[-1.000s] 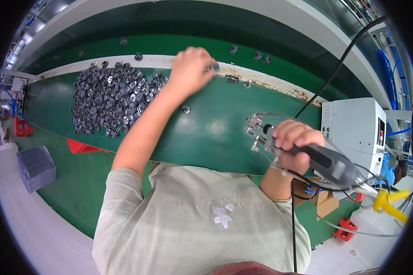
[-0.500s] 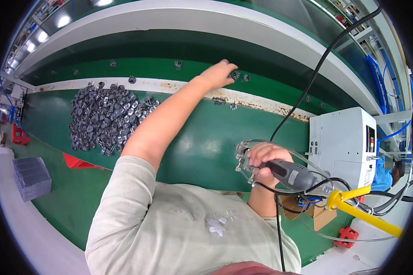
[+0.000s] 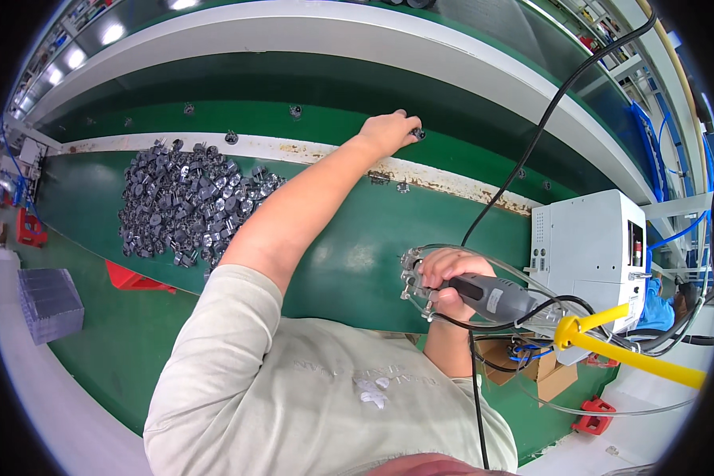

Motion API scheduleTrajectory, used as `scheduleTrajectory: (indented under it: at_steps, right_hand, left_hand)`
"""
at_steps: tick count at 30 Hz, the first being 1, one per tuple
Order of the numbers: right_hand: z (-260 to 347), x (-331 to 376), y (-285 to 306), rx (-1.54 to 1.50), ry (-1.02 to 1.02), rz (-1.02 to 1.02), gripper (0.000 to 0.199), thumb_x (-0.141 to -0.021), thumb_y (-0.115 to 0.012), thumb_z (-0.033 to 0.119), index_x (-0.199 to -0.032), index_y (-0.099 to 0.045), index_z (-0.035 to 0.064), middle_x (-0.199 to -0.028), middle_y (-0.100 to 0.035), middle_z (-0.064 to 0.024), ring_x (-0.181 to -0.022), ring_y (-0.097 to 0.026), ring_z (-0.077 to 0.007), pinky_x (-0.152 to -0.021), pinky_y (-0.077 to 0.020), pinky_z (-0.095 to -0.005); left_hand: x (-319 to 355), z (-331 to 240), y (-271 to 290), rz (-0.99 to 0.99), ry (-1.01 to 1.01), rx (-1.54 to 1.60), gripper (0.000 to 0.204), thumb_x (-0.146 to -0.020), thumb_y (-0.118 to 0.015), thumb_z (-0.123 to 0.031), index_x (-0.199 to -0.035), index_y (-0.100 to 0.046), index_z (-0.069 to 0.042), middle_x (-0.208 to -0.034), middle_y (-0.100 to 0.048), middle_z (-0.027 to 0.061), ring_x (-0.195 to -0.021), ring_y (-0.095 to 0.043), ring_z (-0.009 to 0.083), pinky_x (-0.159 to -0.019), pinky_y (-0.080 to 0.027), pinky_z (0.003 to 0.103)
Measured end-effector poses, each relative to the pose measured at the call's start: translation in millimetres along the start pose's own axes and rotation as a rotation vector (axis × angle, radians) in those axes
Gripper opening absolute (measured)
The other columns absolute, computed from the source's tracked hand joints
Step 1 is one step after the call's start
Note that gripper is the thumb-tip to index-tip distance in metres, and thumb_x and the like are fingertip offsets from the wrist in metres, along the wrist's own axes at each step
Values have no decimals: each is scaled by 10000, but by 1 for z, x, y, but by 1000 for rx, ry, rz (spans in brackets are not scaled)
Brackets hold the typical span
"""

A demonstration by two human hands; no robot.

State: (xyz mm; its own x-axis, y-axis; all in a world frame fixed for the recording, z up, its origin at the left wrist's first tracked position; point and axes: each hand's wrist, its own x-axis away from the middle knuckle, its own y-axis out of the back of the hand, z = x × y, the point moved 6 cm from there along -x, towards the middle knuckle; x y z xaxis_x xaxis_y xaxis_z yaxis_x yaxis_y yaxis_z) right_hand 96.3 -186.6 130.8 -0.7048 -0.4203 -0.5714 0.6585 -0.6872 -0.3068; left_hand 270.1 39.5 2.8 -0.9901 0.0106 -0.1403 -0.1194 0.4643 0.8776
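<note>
At the far side, my left hand (image 3: 389, 133) reaches over the white ledge to the green belt. Its fingers are closed on a small dark round part (image 3: 418, 135), mostly covered by the fingertips. My right hand (image 3: 454, 274) is wrapped round a grey-and-black power screwdriver (image 3: 488, 297), held above the near right of the green table. A metal nose fitting (image 3: 412, 274) with a clear tube points left from the tool, touching nothing. A large heap of similar dark parts (image 3: 186, 202) lies on the table, left of my left forearm.
Several single parts sit spaced along the green belt (image 3: 254, 115). On the rusty white ledge (image 3: 444, 176) edge lie two small metal pieces. A white machine (image 3: 583, 266) stands at the right. A black cable (image 3: 523, 159) and yellow strap (image 3: 642, 361) cross the right side.
My left hand has closed on a small part at the belt and moved slightly right. Parts on the belt have shifted a little left. The right hand still holds the screwdriver.
</note>
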Motion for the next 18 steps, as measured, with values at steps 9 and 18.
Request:
scheduleTrajectory:
  at_steps: [9,18]
  right_hand:
    - [17,1,17,90,47,-34,417,-886,-804,366,-919,-538,48,-663,-574,-74,-568,-580,-227,-578,-525,-400]
    - [-2,-7,3,-75,-29,37,341,-853,-835,208,-909,-547,34,-683,-612,-103,-574,-602,-245,-599,-549,-433]
  left_hand:
    - [171,-56,59,203,-177,76,280,-944,-665,-295,-1193,-642,-169,-1018,-588,119,-932,-647,350,-783,-527,464]
    - [231,-68,47,-32,-130,49,328,-789,-790,-277,-1049,-691,-103,-1032,-576,50,-1052,-580,236,-887,-475,390]
